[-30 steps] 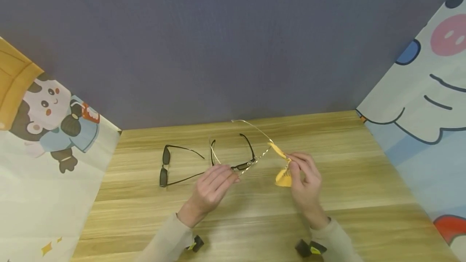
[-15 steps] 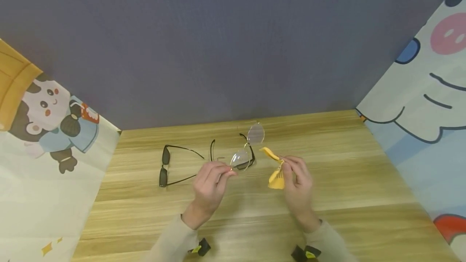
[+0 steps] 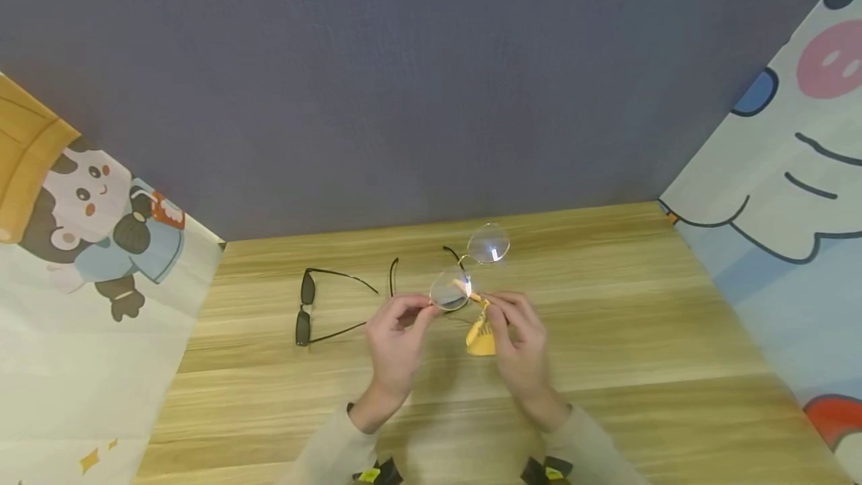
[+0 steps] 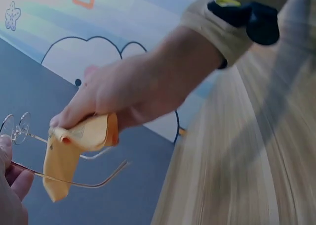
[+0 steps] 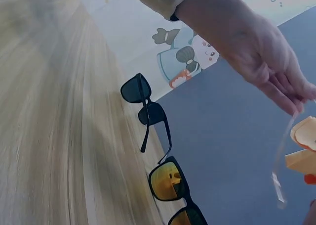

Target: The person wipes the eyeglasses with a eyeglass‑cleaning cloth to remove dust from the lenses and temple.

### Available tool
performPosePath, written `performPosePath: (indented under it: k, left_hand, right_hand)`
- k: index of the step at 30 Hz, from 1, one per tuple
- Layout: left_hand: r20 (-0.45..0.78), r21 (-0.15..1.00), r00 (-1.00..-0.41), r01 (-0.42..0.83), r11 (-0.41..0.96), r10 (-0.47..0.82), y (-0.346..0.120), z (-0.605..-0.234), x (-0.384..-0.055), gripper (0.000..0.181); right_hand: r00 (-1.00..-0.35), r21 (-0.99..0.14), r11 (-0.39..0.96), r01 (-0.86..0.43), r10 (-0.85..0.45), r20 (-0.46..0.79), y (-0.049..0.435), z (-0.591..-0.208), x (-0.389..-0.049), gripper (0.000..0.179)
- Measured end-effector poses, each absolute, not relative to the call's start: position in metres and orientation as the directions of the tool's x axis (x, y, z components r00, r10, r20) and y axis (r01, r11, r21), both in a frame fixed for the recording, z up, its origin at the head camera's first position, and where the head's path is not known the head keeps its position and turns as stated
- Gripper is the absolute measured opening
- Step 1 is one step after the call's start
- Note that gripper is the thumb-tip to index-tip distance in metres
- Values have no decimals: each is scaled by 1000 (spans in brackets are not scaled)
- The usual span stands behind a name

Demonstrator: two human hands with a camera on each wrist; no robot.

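Note:
My left hand [image 3: 397,339] pinches a pair of thin wire-rimmed eyeglasses [image 3: 450,290] near a hinge, with clear round lenses and unfolded temples. In my right hand [image 3: 521,339] is a bunched yellow cloth [image 3: 481,340], gripped between thumb and fingers. The cloth's upper end overlaps the near lens in the head view. Seen from the left wrist, the cloth [image 4: 61,168] hangs in folds beside the thin temples, and the left fingertips [image 4: 22,183] hold the frame. In the right wrist view the left hand [image 5: 269,54] pinches the frame above a pale temple tip [image 5: 279,188].
Black sunglasses [image 3: 303,326] lie with temples spread on the left of the wooden table [image 3: 640,305]. A second black-framed pair with orange-reflecting lenses [image 5: 165,180] lies beside them, partly behind the hands in the head view. A grey panel [image 3: 431,96] stands behind, with cartoon-printed sheets at both sides.
The eyeglasses have turned so that both lenses face up toward the head camera. My right hand has moved left with the cloth, up to the near lens; my left hand has shifted slightly right.

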State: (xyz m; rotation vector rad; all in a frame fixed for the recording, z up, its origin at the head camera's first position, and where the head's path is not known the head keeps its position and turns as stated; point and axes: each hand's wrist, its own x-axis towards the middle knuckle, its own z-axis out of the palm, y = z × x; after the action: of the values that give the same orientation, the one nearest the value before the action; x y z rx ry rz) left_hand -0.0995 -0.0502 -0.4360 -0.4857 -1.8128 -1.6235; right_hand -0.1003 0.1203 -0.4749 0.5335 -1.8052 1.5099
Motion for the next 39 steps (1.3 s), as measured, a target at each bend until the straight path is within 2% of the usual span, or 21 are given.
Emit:
performPosePath:
  k: [5,9,14,19,25,39]
  left_hand:
    - [537,841,-829,540,27,-156,-42,-433,-96,11]
    - [446,884,-877,462,-62,-176,-36,-430,-94,10]
    - [393,898,-893,424,-117,-219,-29,-430,-94,10]
    - [332,905,-916,376,-199,-225,-23,-430,-92,18]
    - [292,916,-919,348,-199,-263,-21,-430,-92,17]
    - [226,932,-933,291,-215,-280,-24,-433,-90,18]
  right_hand:
    - [-634,-634,278,-722,100,766,114,-473,-100,16]
    - [-618,-606,312,-731,73,783,110,-472,-99,23]
    - [-594,-571,351,-742,53,803,105,-469,-99,28]
    - [-544,-510,425,-748,49,838,101,-467,-101,29]
    - [-484,-449,435,-780,34,874,99,-466,-106,29]
    - [-513,-433,483,-761,-41,857,103,-465,-107,29]
